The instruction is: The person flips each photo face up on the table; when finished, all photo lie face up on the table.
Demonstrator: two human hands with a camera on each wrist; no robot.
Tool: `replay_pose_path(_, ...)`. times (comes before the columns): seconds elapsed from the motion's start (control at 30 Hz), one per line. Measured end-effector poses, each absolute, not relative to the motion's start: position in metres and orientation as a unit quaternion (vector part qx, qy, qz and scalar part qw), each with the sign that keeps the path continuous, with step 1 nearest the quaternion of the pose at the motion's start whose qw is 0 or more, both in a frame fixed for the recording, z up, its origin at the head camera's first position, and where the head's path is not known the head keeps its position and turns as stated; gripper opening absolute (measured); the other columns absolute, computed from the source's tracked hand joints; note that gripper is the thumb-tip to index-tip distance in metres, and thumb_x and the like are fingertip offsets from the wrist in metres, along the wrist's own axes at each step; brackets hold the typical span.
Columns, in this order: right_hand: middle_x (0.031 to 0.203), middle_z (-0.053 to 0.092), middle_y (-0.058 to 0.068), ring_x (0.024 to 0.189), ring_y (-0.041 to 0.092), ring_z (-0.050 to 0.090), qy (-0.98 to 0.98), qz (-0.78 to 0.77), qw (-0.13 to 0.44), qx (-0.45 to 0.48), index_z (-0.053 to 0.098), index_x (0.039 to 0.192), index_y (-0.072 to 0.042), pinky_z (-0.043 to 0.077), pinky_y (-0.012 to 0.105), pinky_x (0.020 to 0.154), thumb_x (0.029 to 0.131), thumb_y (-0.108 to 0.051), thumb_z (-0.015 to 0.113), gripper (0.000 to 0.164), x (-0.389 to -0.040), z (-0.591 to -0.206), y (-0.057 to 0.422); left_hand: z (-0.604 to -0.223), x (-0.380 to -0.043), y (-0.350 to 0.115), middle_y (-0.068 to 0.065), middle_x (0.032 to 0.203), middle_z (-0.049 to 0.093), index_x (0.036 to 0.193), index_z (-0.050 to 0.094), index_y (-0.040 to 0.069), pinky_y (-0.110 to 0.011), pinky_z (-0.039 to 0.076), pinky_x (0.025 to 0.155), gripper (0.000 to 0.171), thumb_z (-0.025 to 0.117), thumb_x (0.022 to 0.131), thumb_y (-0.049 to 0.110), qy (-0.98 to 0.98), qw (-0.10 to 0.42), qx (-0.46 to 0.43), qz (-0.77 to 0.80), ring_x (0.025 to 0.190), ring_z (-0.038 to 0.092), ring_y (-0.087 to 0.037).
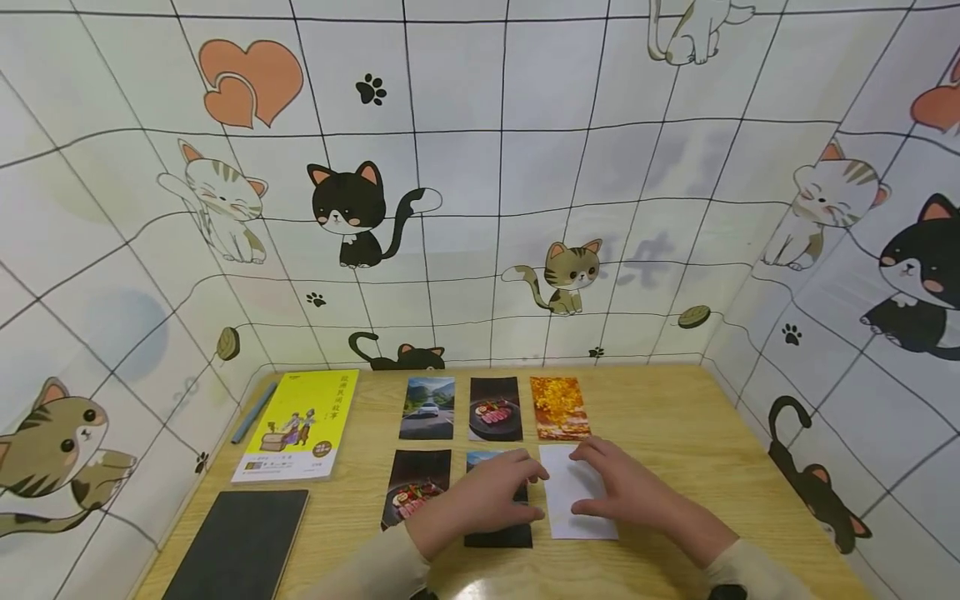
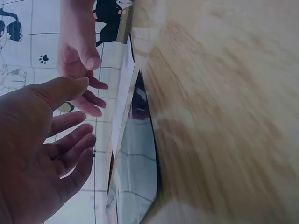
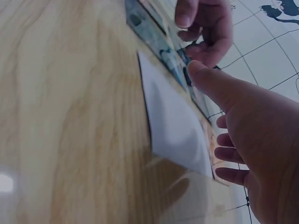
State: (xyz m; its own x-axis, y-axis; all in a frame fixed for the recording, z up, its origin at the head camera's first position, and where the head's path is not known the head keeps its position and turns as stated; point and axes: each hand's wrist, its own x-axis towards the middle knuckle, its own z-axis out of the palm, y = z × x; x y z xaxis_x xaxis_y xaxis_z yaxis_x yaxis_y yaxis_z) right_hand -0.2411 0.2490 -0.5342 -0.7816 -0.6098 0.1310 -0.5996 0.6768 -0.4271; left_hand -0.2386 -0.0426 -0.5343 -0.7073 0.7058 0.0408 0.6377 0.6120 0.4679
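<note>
My left hand [image 1: 487, 497] hovers over the middle card of the near row [image 1: 498, 537], hiding much of its picture; a blue strip shows at its top and a dark part below. Beside it, a blank white card [image 1: 564, 504] lies under my right hand [image 1: 628, 493]. Both hands have relaxed, slightly bent fingers and hold nothing; in the right wrist view the white card [image 3: 173, 121] lies flat below the fingers. Left in the near row is a grilled-meat photo card [image 1: 412, 492]. Behind lie a road-and-car card [image 1: 427, 408], another grilled-meat card [image 1: 495, 408] and a yellow autumn-leaves card [image 1: 560, 408].
On the left of the wooden table [image 1: 667, 417] lies a yellow book [image 1: 303, 425] with a blue pen [image 1: 253, 413] along its side. A black notebook [image 1: 236, 542] sits nearer me. Cat-patterned cloth walls [image 1: 465, 167] enclose the back and both sides.
</note>
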Motion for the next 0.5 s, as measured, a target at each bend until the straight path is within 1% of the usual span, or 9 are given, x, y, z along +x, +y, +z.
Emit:
replay_pose_path(0.1,0.151,0.059,0.013,0.136,0.037,0.061,0.925,-0.192,0.009,-0.328,0.063,0.147,-0.007,0.053,0.061,0.109,0.087,-0.064,0.089,0.087,-0.238,-0.541,0.255,-0.537,-0.243,-0.031,0.007,0.133,0.065,0.146,0.068,0.022,-0.028,0.056,0.098,0.057,0.085,0.098,0.049,0.899,0.059,0.385,0.202,0.116,0.062,-0.005)
replay_pose_path(0.17,0.156,0.058,0.013,0.14,0.038,0.059,0.931,-0.172,0.014,-0.32,0.061,0.152,-0.007,0.051,0.062,0.112,0.086,-0.072,0.085,0.096,-0.234,-0.546,0.259,-0.54,-0.245,-0.022,0.006,0.142,0.063,0.152,0.063,0.022,-0.032,0.055,0.104,0.068,0.083,0.097,0.057,0.902,0.052,0.394,0.168,0.126,0.061,-0.01)
replay_pose_path(0.27,0.161,0.055,0.013,0.143,0.04,0.058,0.934,-0.16,0.021,-0.32,0.059,0.155,-0.005,0.05,0.064,0.113,0.086,-0.078,0.081,0.103,-0.228,-0.551,0.263,-0.544,-0.248,-0.01,0.006,0.155,0.058,0.16,0.054,0.021,-0.037,0.051,0.114,0.086,0.08,0.094,0.069,0.907,0.042,0.402,0.116,0.14,0.056,-0.016)
replay_pose_path(0.37,0.165,0.053,0.011,0.145,0.038,0.056,0.932,-0.15,0.019,-0.328,0.057,0.158,-0.007,0.049,0.064,0.114,0.086,-0.08,0.079,0.105,-0.225,-0.553,0.264,-0.545,-0.251,-0.002,0.007,0.161,0.053,0.165,0.048,0.022,-0.04,0.047,0.119,0.098,0.078,0.09,0.077,0.912,0.032,0.402,0.081,0.147,0.051,-0.016)
replay_pose_path(0.5,0.165,0.052,0.008,0.145,0.032,0.055,0.93,-0.124,0.004,-0.345,0.057,0.158,-0.011,0.05,0.061,0.114,0.088,-0.076,0.08,0.099,-0.224,-0.552,0.265,-0.542,-0.253,0.005,0.008,0.166,0.048,0.169,0.042,0.026,-0.044,0.046,0.12,0.107,0.074,0.086,0.085,0.914,0.03,0.402,0.05,0.152,0.045,-0.015)
